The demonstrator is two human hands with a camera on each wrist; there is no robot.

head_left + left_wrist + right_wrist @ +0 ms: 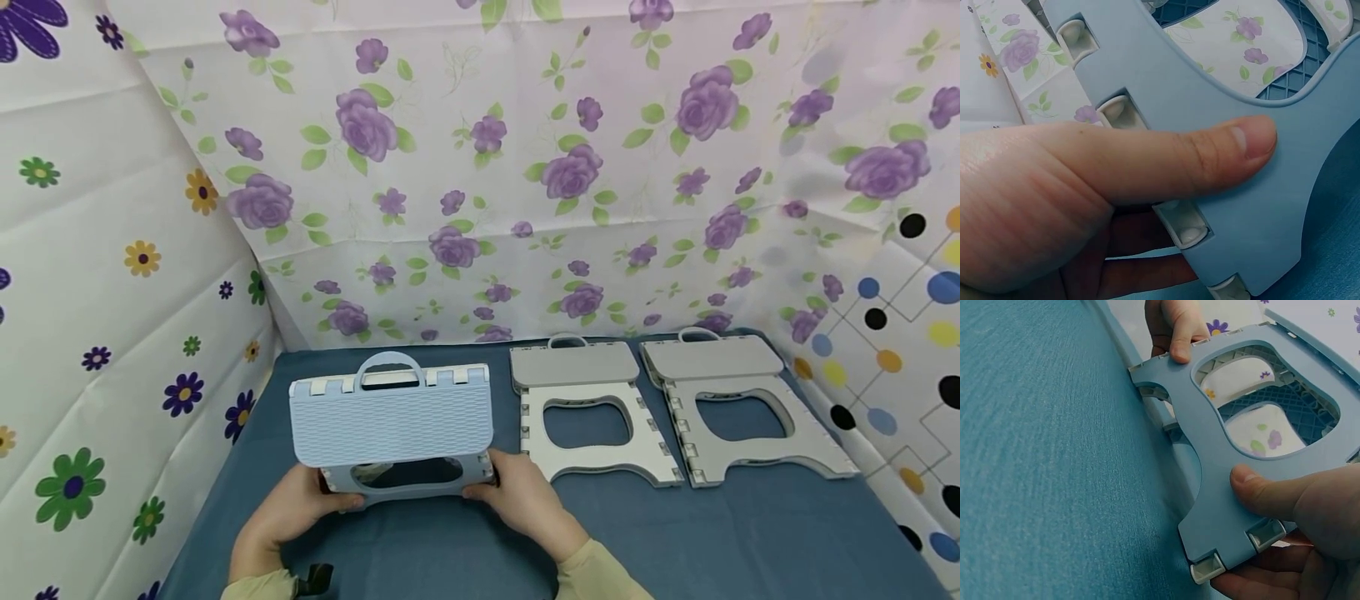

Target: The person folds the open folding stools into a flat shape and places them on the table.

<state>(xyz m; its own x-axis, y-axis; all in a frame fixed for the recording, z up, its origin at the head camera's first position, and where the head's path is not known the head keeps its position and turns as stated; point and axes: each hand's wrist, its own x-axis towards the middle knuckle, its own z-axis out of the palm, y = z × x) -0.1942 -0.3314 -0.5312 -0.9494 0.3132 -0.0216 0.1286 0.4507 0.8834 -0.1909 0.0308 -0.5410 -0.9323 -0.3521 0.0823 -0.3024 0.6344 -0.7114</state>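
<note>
A light blue folding step stool (pixel 392 421) with a ribbed top and a loop handle (pixel 388 359) stands partly unfolded at the left of the table. My left hand (pixel 288 508) grips its left leg panel, thumb across the front face and fingers behind the edge. On the opposite side, my right hand (pixel 525 497) holds the same panel near its lower corner, again thumb in front. The right wrist view shows both hands on the panel (pixel 1207 434), which has a large rounded cutout. Pale hinge pieces (pixel 1182 222) line its edge in the left wrist view.
Two folded grey-white step stools, one in the middle (pixel 600 462) and one farther right (pixel 757 450), lie flat side by side on the blue tablecloth (pixel 720 546). Flowered sheets hang behind (pixel 465 183) and at the left (pixel 112 292); a dotted sheet (pixel 900 325) hangs at the right.
</note>
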